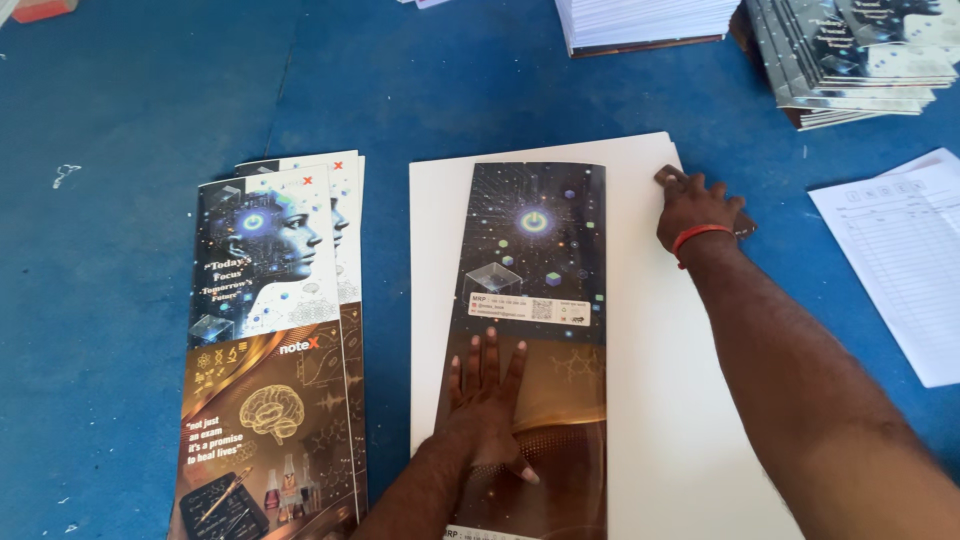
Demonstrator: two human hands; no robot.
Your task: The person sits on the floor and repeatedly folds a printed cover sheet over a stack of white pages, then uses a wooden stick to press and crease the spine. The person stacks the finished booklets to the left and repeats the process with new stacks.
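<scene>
Blue work surface (pixel 120 90), matte, lightly scuffed, with small white flecks to the left of both hands.

Item: white sheet block (pixel 660 400), large, rectangular, smooth and plain, lying flat under both hands. Its far right corner sits at the right hand.

Item: printed cover strip (pixel 535 270), long, narrow, glossy, dark with a starry pattern above and brown-gold below; it lies lengthwise on the white sheet block, left of centre.

Left hand (pixel 487 400): flat, fingers spread, palm pressing the lower half of the printed cover strip; grasping nothing.

Right hand (pixel 697 212): red band at the wrist, fingers curled over the sheet block's far right corner and over a small brown piece there; whether it grips is not clear.

Left of the left hand: loose cover stack (pixel 270 350), glossy, slightly fanned, a bare blue gap between it and the sheet block.

Beyond the right hand: white page pile (pixel 645 22) and finished notebook stack (pixel 860 60), well apart from it.

Right of the right forearm: ruled form sheet (pixel 905 260), thin paper, flat.
</scene>
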